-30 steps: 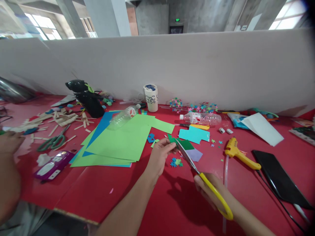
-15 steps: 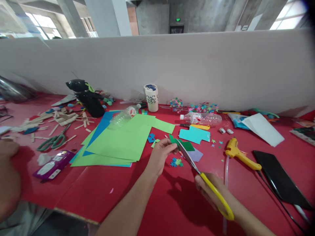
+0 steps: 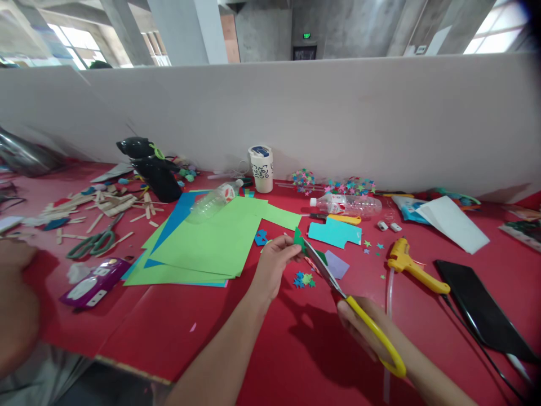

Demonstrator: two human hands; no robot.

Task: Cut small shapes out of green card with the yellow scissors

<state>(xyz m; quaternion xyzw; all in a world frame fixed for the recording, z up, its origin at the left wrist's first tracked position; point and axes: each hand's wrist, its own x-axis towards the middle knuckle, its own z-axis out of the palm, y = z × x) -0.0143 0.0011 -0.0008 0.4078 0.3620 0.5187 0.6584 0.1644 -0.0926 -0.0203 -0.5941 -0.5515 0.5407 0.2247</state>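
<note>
My left hand (image 3: 274, 265) pinches a small piece of green paper (image 3: 298, 239) between thumb and fingertips. In my right hand (image 3: 359, 324) is a pair of scissors (image 3: 374, 334) with yellow handles, its blades pointing up and left to the edge of that green paper. Behind the blades shows part of a darker green piece (image 3: 322, 257); whether it joins the held piece I cannot tell. A lilac paper piece (image 3: 337, 265) lies just right of the blades. Below my left fingertips sits a small cluster of blue and green paper stars (image 3: 304, 279).
Green and blue sheets (image 3: 207, 242) lie to the left with a clear bottle (image 3: 217, 200) on them. A yellow glue gun (image 3: 416, 268), its cord and a black phone-like slab (image 3: 482, 304) are at right. Another person's arm (image 3: 17, 304) rests at the left edge.
The green paper in my left hand now stands more upright and shows less to the right of the blades. Both hands have stayed almost in place; the view has shifted slightly.
</note>
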